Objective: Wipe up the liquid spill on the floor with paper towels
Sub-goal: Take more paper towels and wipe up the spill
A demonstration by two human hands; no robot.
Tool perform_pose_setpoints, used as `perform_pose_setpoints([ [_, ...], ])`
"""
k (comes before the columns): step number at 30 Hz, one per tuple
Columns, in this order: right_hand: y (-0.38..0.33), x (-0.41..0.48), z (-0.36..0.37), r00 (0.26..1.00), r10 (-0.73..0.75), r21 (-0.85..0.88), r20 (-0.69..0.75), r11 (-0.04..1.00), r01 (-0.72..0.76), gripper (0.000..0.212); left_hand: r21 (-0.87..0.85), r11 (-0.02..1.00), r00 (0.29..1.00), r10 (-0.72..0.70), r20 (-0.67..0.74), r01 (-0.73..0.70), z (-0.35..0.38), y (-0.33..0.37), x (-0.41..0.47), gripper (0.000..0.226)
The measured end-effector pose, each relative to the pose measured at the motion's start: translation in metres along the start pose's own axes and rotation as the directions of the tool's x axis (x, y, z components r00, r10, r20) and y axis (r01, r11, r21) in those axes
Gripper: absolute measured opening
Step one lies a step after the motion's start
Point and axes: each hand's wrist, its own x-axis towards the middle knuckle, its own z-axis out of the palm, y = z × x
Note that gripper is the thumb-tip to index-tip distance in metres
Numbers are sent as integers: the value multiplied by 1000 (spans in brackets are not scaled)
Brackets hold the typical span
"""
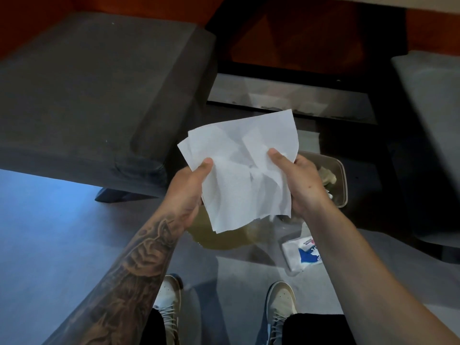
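White paper towels (239,175), looks like a couple of thin sheets stacked loosely, are held up in the air between both hands, so not much wiping can be counted as done yet. The left edge is pinched by the left hand (186,195) and the right edge by the right hand (301,185). Each thumb is pressed on top, and the fingers are hidden underneath. The sheets are creased and crumpled through the middle, dry-looking and matte, with a faint embossed texture. Straight below the grip, the spill (224,239) can be seen as a yellowish, glossy puddle with a rounded edge, spread on the smooth grey floor (62,232) and partly covered from view by the paper. It looks untouched, so pretty much the whole job is probably left: towels lowered, liquid soaked up, wet paper tossed. Just behind the right hand a beige, rounded-corner bin (342,180) is sitting with some crumpled wads in it. Whether those are used towels can't be told. Below and right of the grip, a white plastic-wrapped pack (302,253) with blue print is lying on the floor, partly hidden by the forearm. Off to the left, a dark grey fabric sofa (87,95) is parked.
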Motion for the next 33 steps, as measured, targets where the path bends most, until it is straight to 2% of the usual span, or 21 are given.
perform_pose_setpoints([
  [3,-2,4,-7,990,-87,-120,-109,990,74,18,22,1000,998,-4,-58,5,-2,1,2,17],
  [6,-5,5,-11,979,-149,-170,-140,978,124,18,27,1000,995,-11,-95,14,-3,0,4,16],
  [10,-5,8,-15,989,-76,-85,-128,994,65,23,1,1000,991,-9,-131,9,-7,1,6,14],
  [15,-10,18,-28,976,-23,51,-217,998,35,18,-40,999,981,-9,-193,1,-17,7,10,15],
  [18,-13,21,-35,966,7,104,-258,994,20,21,-6,1000,974,-8,-228,7,-19,7,11,16],
  [21,-16,18,-32,971,-17,116,-239,992,46,26,30,1000,972,10,-233,-3,-15,7,8,14],
  [23,-18,15,-26,978,-57,98,-198,992,78,24,64,998,982,19,-187,-7,-7,5,5,15],
  [25,-18,7,-14,984,-94,2,-152,995,95,17,106,994,993,13,-120,0,5,2,-1,18],
  [27,-12,0,-2,982,-151,-141,-111,981,135,23,127,992,999,-13,-44,18,17,-3,-4,21],
  [30,1,-3,11,947,-322,-363,-26,885,291,30,161,986,999,-47,23,43,30,-6,-10,22],
  [33,8,-1,17,902,-432,-461,-23,805,374,24,153,988,999,-16,37,10,37,-6,-12,24],
])
